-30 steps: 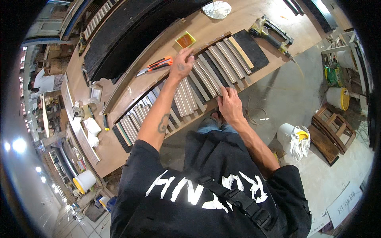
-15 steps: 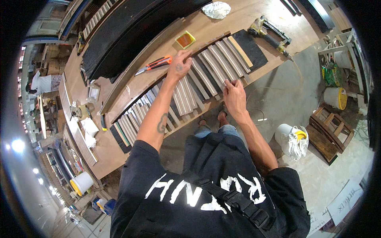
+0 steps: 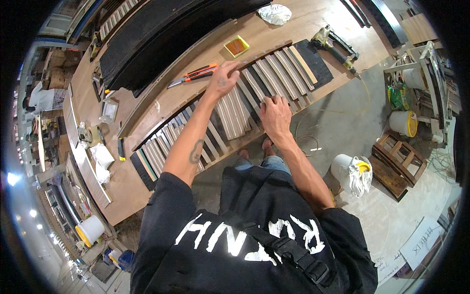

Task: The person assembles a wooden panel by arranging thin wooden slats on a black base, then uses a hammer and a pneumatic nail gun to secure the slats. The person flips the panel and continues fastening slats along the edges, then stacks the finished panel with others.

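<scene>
A long dark panel [image 3: 316,61] lies along the workbench edge with several pale wooden slats [image 3: 274,73] laid across it side by side. My left hand [image 3: 223,81] reaches to the far ends of the middle slats, fingers resting on their tops. My right hand [image 3: 275,113] presses down on the near ends of the same slats, fingers curled over them. Whether either hand grips a slat cannot be told.
An orange-handled cutter [image 3: 193,76] and a small yellow tray [image 3: 237,46] lie beyond the slats. A nail gun [image 3: 335,41] sits at the panel's right end, its hose on the floor. White buckets [image 3: 350,171] and wooden crates [image 3: 396,161] stand on the floor at right.
My right hand has moved up from the panel's near edge onto the slats' near ends. My left hand stays at the far ends, shifted slightly.
</scene>
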The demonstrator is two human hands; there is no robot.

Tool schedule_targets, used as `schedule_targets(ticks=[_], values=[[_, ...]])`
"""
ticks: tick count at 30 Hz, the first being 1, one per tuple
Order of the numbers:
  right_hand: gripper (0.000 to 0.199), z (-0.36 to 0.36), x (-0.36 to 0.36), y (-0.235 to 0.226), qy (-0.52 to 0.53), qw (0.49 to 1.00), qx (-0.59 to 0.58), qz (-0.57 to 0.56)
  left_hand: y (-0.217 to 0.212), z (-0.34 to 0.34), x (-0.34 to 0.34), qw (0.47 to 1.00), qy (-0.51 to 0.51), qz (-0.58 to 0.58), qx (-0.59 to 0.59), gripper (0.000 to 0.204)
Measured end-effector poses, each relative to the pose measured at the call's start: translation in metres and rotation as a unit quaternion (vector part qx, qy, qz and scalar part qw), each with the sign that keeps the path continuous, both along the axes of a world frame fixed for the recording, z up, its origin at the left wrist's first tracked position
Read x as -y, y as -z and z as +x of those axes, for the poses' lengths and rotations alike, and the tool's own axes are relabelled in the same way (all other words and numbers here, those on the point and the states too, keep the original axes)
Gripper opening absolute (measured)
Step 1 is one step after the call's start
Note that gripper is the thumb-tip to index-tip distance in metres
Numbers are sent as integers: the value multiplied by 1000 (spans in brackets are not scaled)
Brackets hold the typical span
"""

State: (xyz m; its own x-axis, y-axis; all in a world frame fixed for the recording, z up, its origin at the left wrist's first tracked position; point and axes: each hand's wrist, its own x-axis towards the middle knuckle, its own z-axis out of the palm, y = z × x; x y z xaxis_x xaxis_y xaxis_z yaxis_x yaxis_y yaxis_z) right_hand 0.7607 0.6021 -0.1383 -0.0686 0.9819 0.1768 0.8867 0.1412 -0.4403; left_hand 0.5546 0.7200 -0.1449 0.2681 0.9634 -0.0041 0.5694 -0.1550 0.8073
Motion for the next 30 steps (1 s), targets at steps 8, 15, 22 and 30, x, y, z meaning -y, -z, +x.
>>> schedule_targets(ticks=[8, 15, 22, 30], values=[[21, 16, 5, -1, 80, 995, 4, -54, 3, -25, 20, 1000, -10, 10, -3, 49], [16, 13, -4, 12, 75, 995, -64, -4, 3, -29, 19, 1000, -8, -1, 16, 49], [43, 1, 17, -4, -43, 998, -46, 1, 7, -40, 17, 999, 10, -21, 35, 49], [64, -7, 48, -1, -120, 980, -110, -114, 15, -41, 17, 998, 26, -8, 64, 48]])
